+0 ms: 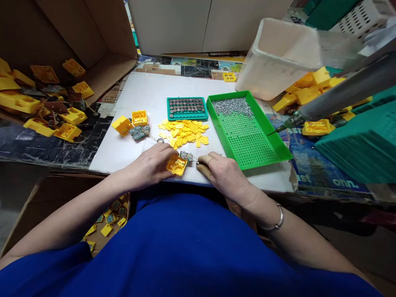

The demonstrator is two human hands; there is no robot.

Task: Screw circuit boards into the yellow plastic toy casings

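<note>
My left hand [155, 164] is closed on a yellow plastic housing [177, 165], its hollow side facing up. A small circuit board [186, 156] with thin wires sits against the housing's far right side. Between the thumb and finger of my right hand [224, 171] is a small round dark part [198, 163] at the end of the wires; its exact kind I cannot make out. Just beyond lies a heap of small yellow plastic pieces [185, 133]. Left of the heap, another opened yellow housing [123, 126] rests beside a wired circuit board [139, 132] and a round disc [160, 141].
A teal tray of round cells [187, 109] stands behind the heap. The green perforated tray [247, 140] on the right holds many screws [233, 107]. A power screwdriver [293, 119] hangs over its right edge. Cardboard boxes [108, 74] with yellow housings flank the left.
</note>
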